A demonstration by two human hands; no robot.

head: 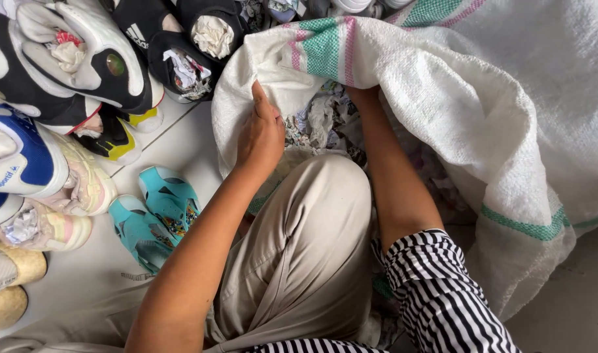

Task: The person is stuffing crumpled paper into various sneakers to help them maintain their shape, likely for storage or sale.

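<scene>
A large white woven sack (443, 98) with green and pink stripes lies open in front of me, full of crumpled paper scraps (325, 121). My left hand (261, 131) grips the sack's rim at the left side of the opening, holding it apart. My right forearm (393, 176) reaches down into the sack; the right hand itself is hidden inside under the fabric. My bent knee in beige trousers (312, 242) sits just below the opening.
Many shoes stuffed with paper crowd the tiled floor at left and top: black-and-white sneakers (70, 59), a blue-and-white one (21, 153), pale pink ones (83, 186). A pair of small teal sandals (155, 216) lies beside my left arm.
</scene>
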